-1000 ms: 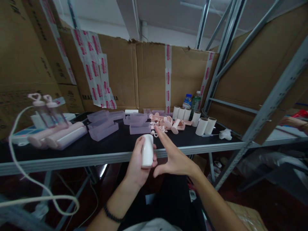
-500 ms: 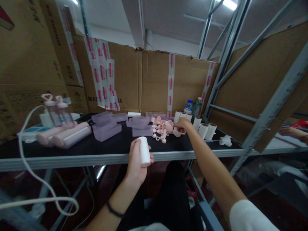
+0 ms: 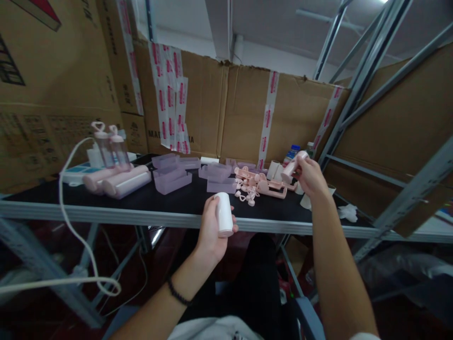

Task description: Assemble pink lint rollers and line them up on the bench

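My left hand (image 3: pixel 212 231) is closed round a white paper roll (image 3: pixel 224 214), held upright just in front of the black table's edge (image 3: pixel 148 216). My right hand (image 3: pixel 308 175) is raised over the table's right part, its fingers closed on a pink plastic roller piece (image 3: pixel 290 168). Below it lie pink handle parts (image 3: pixel 272 188) and small pink heart-shaped pieces (image 3: pixel 247 194). White paper rolls (image 3: pixel 274 169) stand behind my right hand, partly hidden by it.
Translucent purple covers (image 3: pixel 173 177) lie mid-table. Finished pink rollers (image 3: pixel 123 182) and two clear bottles with heart tops (image 3: pixel 109 146) sit at the left. A white cable (image 3: pixel 67 208) hangs off the left edge. Cardboard boxes (image 3: pixel 226 108) wall the back; metal shelf posts (image 3: pixel 357 71) stand right.
My right hand reached from beside the white roll to the pink parts, closed on a pink roller piece and lifted it. The left hand kept the white roll; the view swung slightly left.
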{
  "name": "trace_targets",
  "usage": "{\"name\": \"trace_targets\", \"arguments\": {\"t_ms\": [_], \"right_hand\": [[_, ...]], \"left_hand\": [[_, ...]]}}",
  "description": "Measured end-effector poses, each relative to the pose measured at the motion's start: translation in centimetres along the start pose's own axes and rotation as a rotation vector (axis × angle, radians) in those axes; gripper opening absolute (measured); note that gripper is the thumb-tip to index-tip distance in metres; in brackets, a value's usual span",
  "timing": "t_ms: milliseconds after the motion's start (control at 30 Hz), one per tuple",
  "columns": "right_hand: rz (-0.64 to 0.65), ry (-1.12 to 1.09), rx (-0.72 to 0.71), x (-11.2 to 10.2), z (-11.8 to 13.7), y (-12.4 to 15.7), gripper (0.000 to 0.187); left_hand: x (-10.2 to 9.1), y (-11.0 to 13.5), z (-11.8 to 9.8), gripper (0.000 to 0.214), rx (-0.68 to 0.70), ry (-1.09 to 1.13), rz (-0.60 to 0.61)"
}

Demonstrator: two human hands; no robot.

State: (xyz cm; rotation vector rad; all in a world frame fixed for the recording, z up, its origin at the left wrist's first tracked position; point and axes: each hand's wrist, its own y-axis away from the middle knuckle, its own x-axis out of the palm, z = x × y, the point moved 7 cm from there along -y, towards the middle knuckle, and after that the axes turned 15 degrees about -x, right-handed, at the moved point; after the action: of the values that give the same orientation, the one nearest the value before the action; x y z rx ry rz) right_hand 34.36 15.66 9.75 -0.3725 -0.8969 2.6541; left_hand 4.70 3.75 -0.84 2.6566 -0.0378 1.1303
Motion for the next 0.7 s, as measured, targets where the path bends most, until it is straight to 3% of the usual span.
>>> {"name": "trace_targets", "arguments": {"t_ms": [100, 167, 267, 433, 700], "right_hand": [[-0.036, -0.392, -0.028, 0.7, 2.4, 4.0, 0.023], [-0.007, -0.647, 0.058, 2.4, 3.4, 7.3, 0.021], [0.089, -0.831, 0.228, 5.9, 4.8, 12.3, 0.027], [0.197, -0.758, 0.294, 9.5, 6.8, 17.5, 0.036], [0.288, -0.251, 0.078, 10.9, 6.9, 19.3, 0.034]], "left_hand": [[-0.1, 0.3, 0.1, 0.03, 0.02, -0.008, -0.012], [-0.1, 0.6, 0.1, 0.032, 0.044, -0.027, -0.024], [0.0, 0.9, 0.3, 0.032, 0.059, -0.059, -0.043], [0.0, 1.0, 0.9, 0.028, 0.055, -0.109, -0.096], [0.2, 1.5, 1.4, 0.03, 0.116, -0.053, -0.136]]}}
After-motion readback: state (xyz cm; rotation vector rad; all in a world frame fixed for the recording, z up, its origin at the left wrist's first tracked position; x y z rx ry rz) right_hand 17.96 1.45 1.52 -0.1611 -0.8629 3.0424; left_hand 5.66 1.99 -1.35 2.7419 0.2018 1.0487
